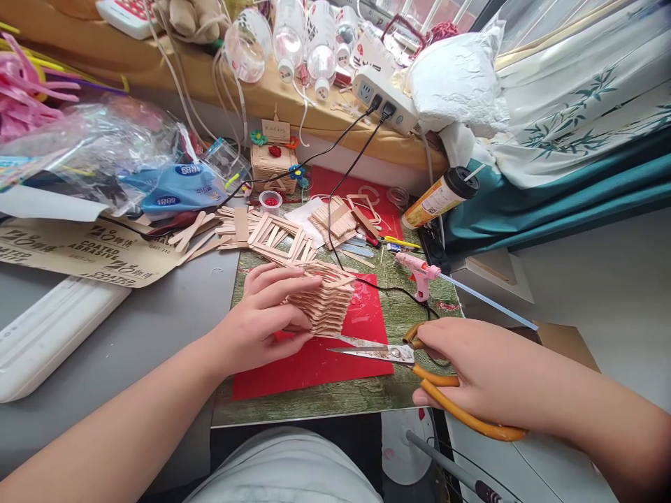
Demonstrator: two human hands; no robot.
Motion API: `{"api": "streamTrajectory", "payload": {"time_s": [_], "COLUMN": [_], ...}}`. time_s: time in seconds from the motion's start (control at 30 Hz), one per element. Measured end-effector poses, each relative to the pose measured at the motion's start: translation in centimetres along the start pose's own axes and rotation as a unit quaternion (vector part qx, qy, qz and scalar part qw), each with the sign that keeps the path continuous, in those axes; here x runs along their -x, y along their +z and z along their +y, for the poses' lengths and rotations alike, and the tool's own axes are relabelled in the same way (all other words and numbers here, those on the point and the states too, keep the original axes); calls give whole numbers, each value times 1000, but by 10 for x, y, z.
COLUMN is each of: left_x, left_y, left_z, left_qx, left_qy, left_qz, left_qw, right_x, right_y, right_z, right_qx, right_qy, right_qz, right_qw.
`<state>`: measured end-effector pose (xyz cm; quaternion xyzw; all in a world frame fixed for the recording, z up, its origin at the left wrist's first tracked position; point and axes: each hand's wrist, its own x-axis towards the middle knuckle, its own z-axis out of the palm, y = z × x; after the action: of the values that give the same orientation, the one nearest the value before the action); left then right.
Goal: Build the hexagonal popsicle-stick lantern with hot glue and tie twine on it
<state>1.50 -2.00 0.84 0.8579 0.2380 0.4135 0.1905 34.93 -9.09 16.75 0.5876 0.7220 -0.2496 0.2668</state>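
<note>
My left hand (267,314) grips the left side of a stacked popsicle-stick structure (325,300), its fingers over the top and its thumb low down. The structure rests over a red sheet (314,370) on the green wood-patterned board. In my right hand (461,356) is a pair of scissors (398,353) with orange handles and stained metal blades. The blades are parted and point left, and the upper one reaches the lower edge of the structure. Whether a blade touches a stick is hard to see.
Behind the structure lie a stick frame (277,237) and loose popsicle sticks (231,227). A pink glue gun (419,272) with a long glue stick and black cable sits at right. Farther back stand a drink cup (440,195) and a decorated stick box (273,164). A power strip (385,101) is on the ledge.
</note>
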Motion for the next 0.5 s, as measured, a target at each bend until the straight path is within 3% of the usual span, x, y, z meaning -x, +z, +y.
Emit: {"api": "streamTrajectory", "payload": {"time_s": [0.5], "left_x": [-1], "left_y": [-2], "left_z": [1], "left_qx": [-6], "left_qy": [-7], "left_qz": [-3], "left_qw": [1000], "right_x": [2], "right_y": [2], "right_z": [1], "right_qx": [-18], "right_qy": [7], "right_qz": [-9], "right_qw": [1000]}}
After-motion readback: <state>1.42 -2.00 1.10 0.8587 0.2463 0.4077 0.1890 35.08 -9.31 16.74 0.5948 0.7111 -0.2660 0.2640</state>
